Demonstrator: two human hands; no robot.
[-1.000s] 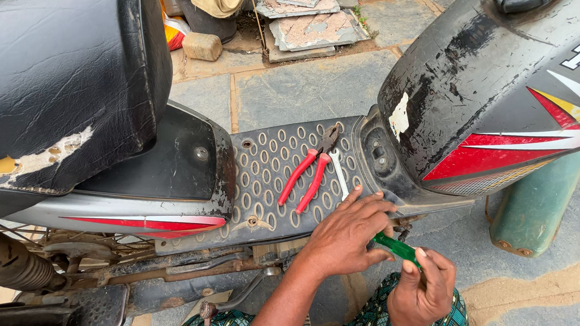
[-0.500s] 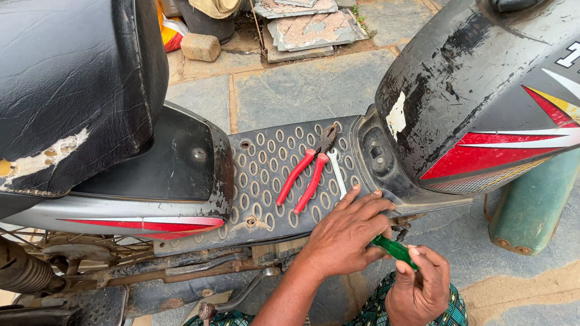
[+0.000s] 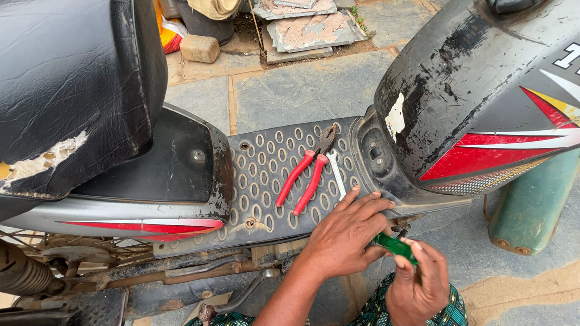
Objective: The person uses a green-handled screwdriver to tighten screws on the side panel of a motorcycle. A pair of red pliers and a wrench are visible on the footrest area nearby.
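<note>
1. Screwdriver handle (image 3: 395, 246), green, sits at the lower edge of the scooter footboard (image 3: 264, 184), gripped between both hands.
2. Right hand (image 3: 419, 288) closes its fingers around the handle from below.
3. Left hand (image 3: 343, 233) lies spread, palm down, on the footboard edge, touching the handle.
4. Red-handled pliers (image 3: 307, 172) and a small spanner (image 3: 337, 174) lie on the footboard, just beyond the left hand.

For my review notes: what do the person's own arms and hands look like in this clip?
Both hands, left hand and right hand, are bare: no gloves, rings or watch visible. The left forearm is uncovered, with no sleeve in view. Little of the right arm shows. Below them is green patterned cloth.
</note>
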